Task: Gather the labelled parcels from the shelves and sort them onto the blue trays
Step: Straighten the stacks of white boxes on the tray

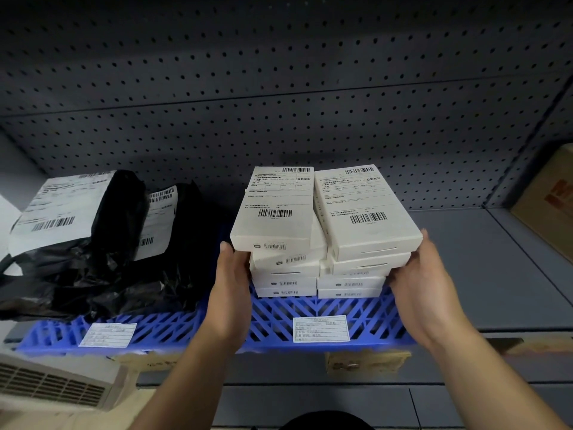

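Two side-by-side stacks of white labelled boxes [322,231] stand on the right half of a blue lattice tray [192,333] on the grey shelf. My left hand [232,283] presses against the left side of the left stack, thumb by the top box. My right hand [424,283] cups the right side of the right stack, fingers against its upper boxes. Together the hands clamp the stacks from both sides. On the left half of the tray lie two black plastic parcels [102,249] with white shipping labels.
A grey pegboard wall [279,103] backs the shelf. A brown cardboard box [548,203] sits at the far right. Two paper tags [321,328] are stuck on the tray's front. A white vented appliance [52,383] sits at lower left, and cardboard shows below the shelf edge.
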Demonstrator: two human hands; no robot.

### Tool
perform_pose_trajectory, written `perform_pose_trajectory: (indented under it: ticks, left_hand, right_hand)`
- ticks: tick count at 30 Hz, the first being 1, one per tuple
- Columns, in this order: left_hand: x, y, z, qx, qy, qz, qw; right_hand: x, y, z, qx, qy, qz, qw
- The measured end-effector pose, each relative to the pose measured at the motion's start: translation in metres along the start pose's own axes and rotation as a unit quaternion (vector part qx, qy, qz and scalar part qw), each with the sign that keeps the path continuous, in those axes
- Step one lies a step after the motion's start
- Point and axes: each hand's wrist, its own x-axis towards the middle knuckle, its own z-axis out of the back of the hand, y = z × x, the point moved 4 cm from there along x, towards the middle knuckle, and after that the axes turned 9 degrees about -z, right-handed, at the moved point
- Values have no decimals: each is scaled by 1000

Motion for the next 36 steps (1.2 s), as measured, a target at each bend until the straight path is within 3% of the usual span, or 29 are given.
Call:
perform_pose_trajectory:
  ticks: [8, 18, 36]
  left_hand:
    - [7, -12, 4, -13, -24, -46, 999]
    - [17, -12, 4, -22, -41, -24, 999]
    - [32, -12, 6, -57, -38, 4, 998]
  right_hand:
    - [-5, 6, 1, 5, -14, 9, 1000]
    - [-10, 4, 2, -16, -29, 0, 999]
    - [-19, -3, -3, -44, -25, 70, 996]
